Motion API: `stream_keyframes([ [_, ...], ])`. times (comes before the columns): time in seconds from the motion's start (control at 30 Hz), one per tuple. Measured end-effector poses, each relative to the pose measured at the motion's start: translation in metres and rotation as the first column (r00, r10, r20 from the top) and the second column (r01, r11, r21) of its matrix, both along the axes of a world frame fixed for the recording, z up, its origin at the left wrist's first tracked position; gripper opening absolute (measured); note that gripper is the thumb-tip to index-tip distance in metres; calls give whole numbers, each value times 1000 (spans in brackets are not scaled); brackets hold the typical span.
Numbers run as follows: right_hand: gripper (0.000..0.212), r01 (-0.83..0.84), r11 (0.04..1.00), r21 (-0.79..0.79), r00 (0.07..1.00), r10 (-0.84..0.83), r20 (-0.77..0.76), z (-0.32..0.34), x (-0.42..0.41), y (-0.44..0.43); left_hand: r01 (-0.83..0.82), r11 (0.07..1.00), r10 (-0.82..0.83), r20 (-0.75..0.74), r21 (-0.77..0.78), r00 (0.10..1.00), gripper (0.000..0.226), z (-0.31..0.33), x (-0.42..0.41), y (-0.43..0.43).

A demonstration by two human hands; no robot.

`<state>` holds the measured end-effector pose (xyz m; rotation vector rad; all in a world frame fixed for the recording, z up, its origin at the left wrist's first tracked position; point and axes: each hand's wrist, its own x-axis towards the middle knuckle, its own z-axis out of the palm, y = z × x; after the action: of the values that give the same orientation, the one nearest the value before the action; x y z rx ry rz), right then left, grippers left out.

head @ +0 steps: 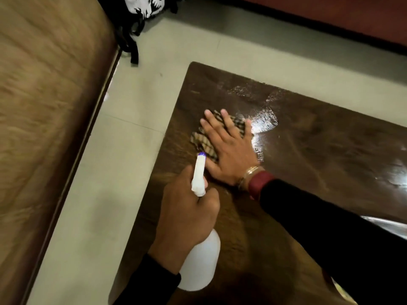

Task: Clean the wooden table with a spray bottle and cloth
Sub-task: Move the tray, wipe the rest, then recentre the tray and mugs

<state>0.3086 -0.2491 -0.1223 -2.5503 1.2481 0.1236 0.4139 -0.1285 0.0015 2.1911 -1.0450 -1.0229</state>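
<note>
A dark wooden table (308,155) fills the right half of the head view, with wet shiny streaks near its far edge. My right hand (229,148) lies flat with straight fingers on a checked brown cloth (204,142) near the table's left corner, pressing it to the wood. My left hand (187,208) grips the neck of a white spray bottle (201,258), whose purple-tipped nozzle points toward the cloth. The bottle hangs over the table's near left edge.
Pale floor tiles (105,194) run along the table's left and far sides. A tan wooden bed or cabinet surface (44,106) stands at the left. A black and white bag (141,9) sits on the floor at the top. A reddish piece of furniture (330,16) lines the far right.
</note>
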Motion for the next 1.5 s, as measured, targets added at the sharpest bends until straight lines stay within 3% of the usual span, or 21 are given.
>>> stream_keyframes([
  [0.1, 84, 113, 994, -9, 993, -113, -22, 3, -25, -27, -33, 999, 32, -45, -10, 998, 13, 1, 4, -7],
  [0.2, 86, 336, 942, -15, 942, -336, -15, 3, 11, -85, -46, 997, 43, -46, -67, 998, 11, -3, 10, -7],
  [0.27, 87, 350, 936, -15, 936, -351, -10, 1, 51, -98, -69, 992, 62, -70, -103, 996, 11, -6, 14, -2],
  [0.37, 86, 155, 988, -7, 988, -154, 11, -3, 78, -59, -95, 986, 91, -33, -136, 995, 12, -13, 18, 8],
  [0.43, 85, -54, 998, -10, 998, 54, 37, -1, 57, -22, -48, 985, 61, 71, -165, 996, 26, -16, 19, 11],
  [0.5, 84, -137, 990, -17, 989, 138, 43, -1, 22, -9, -74, 982, 82, 38, -174, 996, 18, -15, 19, 13],
  [0.6, 84, 54, 998, -29, 998, -54, -12, 0, 3, -50, -109, 977, 119, 42, -184, 992, 16, -13, 20, 14],
  [0.67, 86, 230, 973, -18, 973, -231, -13, 2, 24, -94, -106, 979, 118, 56, -172, 991, 15, -14, 22, 15],
  [0.73, 87, 302, 953, -14, 953, -302, -13, 1, 63, -122, -106, 978, 121, 73, -182, 990, 15, -18, 25, 18],
  [0.8, 86, 245, 969, -7, 969, -245, -15, -1, 100, -118, -121, 973, 140, 88, -195, 986, 16, -21, 26, 21],
  [0.87, 85, 52, 999, -12, 999, -52, 3, -3, 113, -87, -143, 962, 167, 85, -234, 982, 11, -22, 27, 24],
  [0.93, 84, -176, 984, -24, 984, 177, 30, -4, 96, -57, -109, 963, 135, 91, -246, 987, 10, -22, 28, 23],
  [1.0, 84, -284, 958, -32, 957, 285, 49, -3, 70, -51, -93, 951, 127, 99, -295, 987, 10, -19, 29, 22],
  [1.07, 84, -210, 977, -42, 977, 211, 17, -2, 66, -78, -82, 913, 147, 137, -399, 980, 14, -17, 31, 20],
  [1.13, 84, -14, 999, -35, 1000, 15, 5, 2, 87, -120, -47, 885, 137, 164, -464, 977, 16, -17, 34, 21],
  [1.2, 84, 150, 989, 2, 989, -150, 14, 6, 114, -145, -60, 895, 140, 150, -443, 979, 17, -18, 36, 28],
  [1.27, 85, 184, 983, 19, 983, -184, 3, 4, 131, -136, -105, 915, 168, 132, -391, 977, 19, -19, 37, 38],
  [1.37, 83, -30, 999, -24, 1000, 30, 8, -4, 121, -68, -157, 925, 202, 98, -346, 975, 16, -20, 33, 52],
  [1.5, 81, -372, 928, -6, 926, 371, 74, -6, 83, 18, -156, 937, 202, 122, -312, 972, 20, -19, 33, 64],
])
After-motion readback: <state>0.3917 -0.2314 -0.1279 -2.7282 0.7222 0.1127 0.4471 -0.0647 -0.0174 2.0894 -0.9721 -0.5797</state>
